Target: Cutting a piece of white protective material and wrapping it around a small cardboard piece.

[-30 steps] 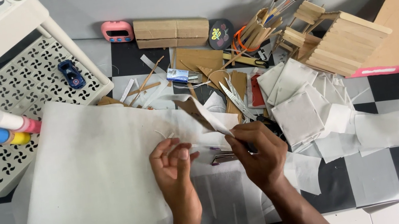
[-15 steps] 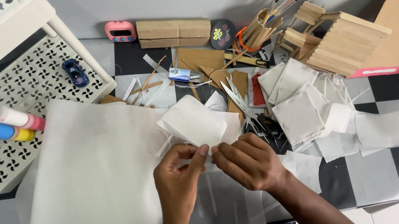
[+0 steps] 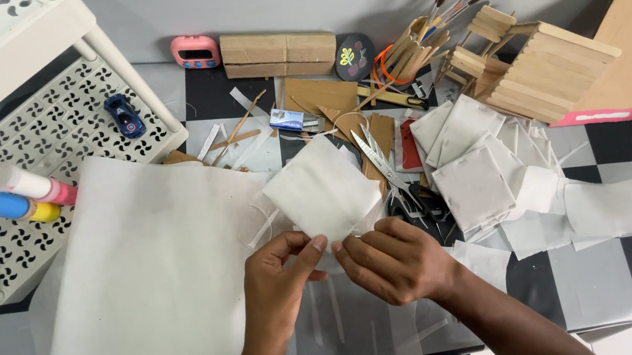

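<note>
Since a second ago, the two hands have come together in the lower middle of the frame and lifted a small square piece of thin white paper [image 3: 321, 190] clear of the clutter. Back then the right hand was by the scissors and no cut piece stood free; half a second ago the square was already pinched, and now it sits a little lower and more squarely between the hands. As a judgement, this suggests the piece has been parted from the larger stock and is now being handled on its own.

The left hand [image 3: 281, 274] is closed narrowly, thumb and forefinger pinching the square's lower edge. The right hand [image 3: 396, 263] is curled, its fingertips meeting the same edge just beside the left thumb; whether it grips firmly cannot be told.

The square looks soft, slightly translucent and gently bowed, its upper corner tilted toward the upper middle of the frame. It stands above the big white paper sheet [image 3: 152, 302] that covers the left part of the black-and-white chequered table [image 3: 614, 151]. Just right of it lie silver scissors [image 3: 378, 162], then a heap of similar white paper squares [image 3: 476, 175]. A house model of wooden craft sticks [image 3: 530, 66] stands at the upper right.
</note>
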